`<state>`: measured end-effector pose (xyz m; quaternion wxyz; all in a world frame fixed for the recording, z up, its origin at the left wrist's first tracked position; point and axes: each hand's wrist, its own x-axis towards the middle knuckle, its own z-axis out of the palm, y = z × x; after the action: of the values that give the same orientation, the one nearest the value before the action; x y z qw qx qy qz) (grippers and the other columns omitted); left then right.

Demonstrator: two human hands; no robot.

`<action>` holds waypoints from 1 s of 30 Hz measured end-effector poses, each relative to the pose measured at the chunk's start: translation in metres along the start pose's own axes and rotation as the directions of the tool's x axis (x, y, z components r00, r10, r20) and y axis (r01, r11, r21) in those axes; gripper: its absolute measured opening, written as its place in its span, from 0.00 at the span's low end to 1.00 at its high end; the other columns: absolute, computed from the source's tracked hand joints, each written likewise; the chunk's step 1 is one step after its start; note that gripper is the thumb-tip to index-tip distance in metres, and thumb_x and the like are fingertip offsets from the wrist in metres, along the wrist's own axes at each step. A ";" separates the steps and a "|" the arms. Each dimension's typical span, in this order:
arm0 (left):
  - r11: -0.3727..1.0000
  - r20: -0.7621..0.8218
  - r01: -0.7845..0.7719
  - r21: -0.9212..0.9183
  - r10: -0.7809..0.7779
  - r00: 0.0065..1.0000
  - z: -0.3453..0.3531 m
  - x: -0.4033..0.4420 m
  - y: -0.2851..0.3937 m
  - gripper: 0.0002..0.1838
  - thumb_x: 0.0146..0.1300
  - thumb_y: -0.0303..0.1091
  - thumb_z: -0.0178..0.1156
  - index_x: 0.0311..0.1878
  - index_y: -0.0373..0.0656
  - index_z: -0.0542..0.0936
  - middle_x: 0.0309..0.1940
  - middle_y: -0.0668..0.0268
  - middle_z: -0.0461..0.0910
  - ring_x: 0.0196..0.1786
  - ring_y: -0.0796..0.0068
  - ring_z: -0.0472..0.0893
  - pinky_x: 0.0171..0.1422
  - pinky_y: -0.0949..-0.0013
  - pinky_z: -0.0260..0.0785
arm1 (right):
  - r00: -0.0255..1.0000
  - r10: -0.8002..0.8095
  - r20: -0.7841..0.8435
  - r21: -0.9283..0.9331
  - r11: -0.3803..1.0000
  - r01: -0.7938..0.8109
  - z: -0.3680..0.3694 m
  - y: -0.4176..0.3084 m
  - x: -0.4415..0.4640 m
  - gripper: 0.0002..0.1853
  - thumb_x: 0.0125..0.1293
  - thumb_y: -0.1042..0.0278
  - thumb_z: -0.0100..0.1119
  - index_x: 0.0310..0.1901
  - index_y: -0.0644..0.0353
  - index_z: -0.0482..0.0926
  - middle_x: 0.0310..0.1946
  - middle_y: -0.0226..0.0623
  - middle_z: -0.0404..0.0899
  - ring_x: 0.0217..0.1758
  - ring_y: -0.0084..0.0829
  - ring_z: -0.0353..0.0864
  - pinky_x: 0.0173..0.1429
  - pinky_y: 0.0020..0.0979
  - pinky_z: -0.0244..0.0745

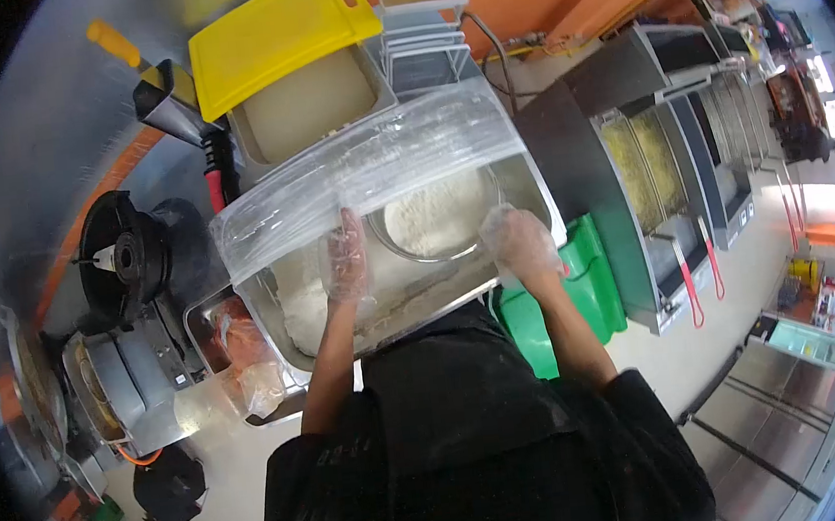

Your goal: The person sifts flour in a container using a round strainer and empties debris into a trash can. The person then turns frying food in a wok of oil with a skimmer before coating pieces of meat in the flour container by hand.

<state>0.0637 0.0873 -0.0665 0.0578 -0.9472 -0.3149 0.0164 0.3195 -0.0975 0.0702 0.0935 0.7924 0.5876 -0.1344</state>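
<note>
A large metal pan (414, 326) with white flour in it stands in front of me, its far part under a clear plastic cover (369, 175). Inside the pan, a round metal-rimmed sieve (437, 256) holds a heap of flour (438, 216). My right hand (518, 243), in a clear plastic glove, is closed at the right side of the sieve's rim. On the left of the sieve, my gloved left hand (345, 259) is upright with its fingers stretched out and holds nothing. Its fingertips are near the cover's front edge.
Behind the pan, a yellow cutting board (285, 37) partly covers another metal container (308, 110). A tray with orange-red food (240, 343) sits at the left. To the right are a green bin (591, 284) and fryers with baskets (645, 168). Red handles (689, 285) stick out there.
</note>
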 end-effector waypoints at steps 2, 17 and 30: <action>0.999 0.141 0.026 0.024 -0.029 0.990 -0.011 0.017 -0.004 0.31 0.63 0.26 0.43 0.71 0.36 0.53 0.73 0.56 0.51 0.73 0.59 0.55 0.72 0.55 0.51 | 0.999 0.019 -0.028 -0.033 0.999 -0.020 -0.065 -0.018 -0.003 0.09 0.58 0.67 0.51 0.31 0.59 0.81 0.28 0.45 0.81 0.30 0.43 0.83 0.35 0.39 0.80; 0.708 -0.156 0.061 0.703 0.071 0.985 -0.037 0.019 0.002 0.34 0.60 0.30 0.51 0.70 0.31 0.56 0.71 0.53 0.58 0.74 0.58 0.55 0.71 0.55 0.53 | 0.979 0.149 0.136 0.028 0.988 -0.154 -0.057 -0.019 -0.009 0.12 0.61 0.65 0.47 0.36 0.62 0.78 0.30 0.46 0.81 0.34 0.46 0.82 0.41 0.39 0.78; 0.920 -0.305 0.065 -0.387 -0.194 0.933 -0.029 0.024 -0.016 0.36 0.58 0.20 0.46 0.73 0.35 0.50 0.70 0.54 0.60 0.61 0.46 0.69 0.58 0.54 0.62 | 0.958 0.240 -0.159 0.265 0.945 -0.193 -0.047 -0.009 -0.005 0.11 0.58 0.65 0.51 0.28 0.60 0.82 0.26 0.47 0.81 0.31 0.46 0.83 0.38 0.41 0.80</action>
<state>0.0757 0.1119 -0.0359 -0.0683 -0.9064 -0.3605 -0.2095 0.3139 -0.0848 0.1164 -0.0477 0.8670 0.4815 -0.1192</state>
